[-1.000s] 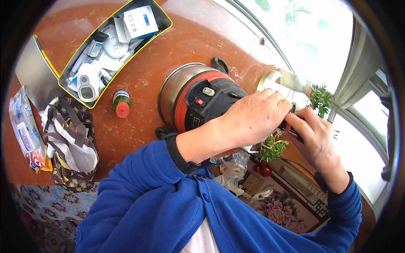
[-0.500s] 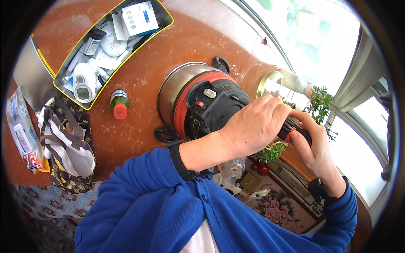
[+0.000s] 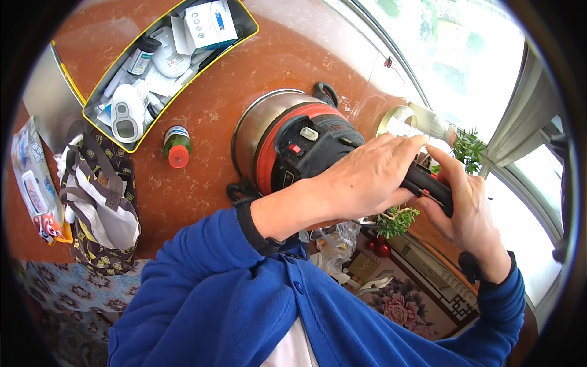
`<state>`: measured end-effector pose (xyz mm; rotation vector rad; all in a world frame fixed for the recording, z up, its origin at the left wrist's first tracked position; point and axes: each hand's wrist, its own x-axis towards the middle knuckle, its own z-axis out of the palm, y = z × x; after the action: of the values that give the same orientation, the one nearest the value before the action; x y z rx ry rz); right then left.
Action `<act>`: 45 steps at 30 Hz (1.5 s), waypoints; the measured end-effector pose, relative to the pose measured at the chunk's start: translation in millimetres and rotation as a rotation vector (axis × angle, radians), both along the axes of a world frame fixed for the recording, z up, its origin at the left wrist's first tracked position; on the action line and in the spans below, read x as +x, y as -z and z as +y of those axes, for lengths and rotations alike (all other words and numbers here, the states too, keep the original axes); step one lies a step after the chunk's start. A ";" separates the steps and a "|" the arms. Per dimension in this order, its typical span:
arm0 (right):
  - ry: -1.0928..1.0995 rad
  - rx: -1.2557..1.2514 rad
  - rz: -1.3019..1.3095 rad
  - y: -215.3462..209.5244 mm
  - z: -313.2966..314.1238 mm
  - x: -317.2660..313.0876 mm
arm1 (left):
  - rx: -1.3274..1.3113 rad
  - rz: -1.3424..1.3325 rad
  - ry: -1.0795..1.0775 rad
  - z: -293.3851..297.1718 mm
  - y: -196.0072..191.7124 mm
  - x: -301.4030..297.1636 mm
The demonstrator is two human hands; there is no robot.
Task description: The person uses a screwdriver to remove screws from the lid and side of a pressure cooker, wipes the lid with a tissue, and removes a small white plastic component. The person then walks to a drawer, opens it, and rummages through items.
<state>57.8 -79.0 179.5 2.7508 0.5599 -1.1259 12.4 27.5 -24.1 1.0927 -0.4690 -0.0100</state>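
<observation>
Hands first: my left hand (image 3: 367, 177) is draped over the black top of the pressure cooker (image 3: 287, 144), fingers curled down around where the long black handle (image 3: 428, 186) joins the lid. My right hand (image 3: 461, 211) has that handle from the far side, fingers wrapped tight around it, thumb near a little red button. So both are clamped on the same handle, nothing loose in either.

Cooker itself sits on the reddish-brown marble-look counter (image 3: 232, 79), steel body with an orange-red ring under the black lid. Lid is on the pot and I can't tell from up here whether it's locked or just resting. My guess is I'm mid-way through working the lid; whatever comes after that hasn't started.

Other stuff around: a yellow-rimmed box (image 3: 92, 104) full of medicine packets and a white thermometer-looking gadget, a small green bottle with a red cap (image 3: 177, 147) just beside it, a patterned tote bag (image 3: 101, 214) at the counter edge, and a little green plant (image 3: 468, 147) by the window.
</observation>
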 end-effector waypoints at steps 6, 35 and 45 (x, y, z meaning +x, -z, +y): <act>1.208 0.196 0.048 -0.1 2.8 -15.5 | 0.011 -0.189 0.069 -2.6 13.8 2.8; -0.509 -0.201 0.151 3.9 21.6 23.5 | -0.040 -0.038 0.033 -2.5 8.4 13.5; 1.308 0.092 0.131 3.7 24.4 4.1 | -0.022 -0.120 0.075 -7.7 19.7 16.7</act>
<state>61.9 -54.6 175.7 3.0003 -1.4307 -1.3952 29.1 19.8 -43.8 1.0575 -0.6161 -0.0048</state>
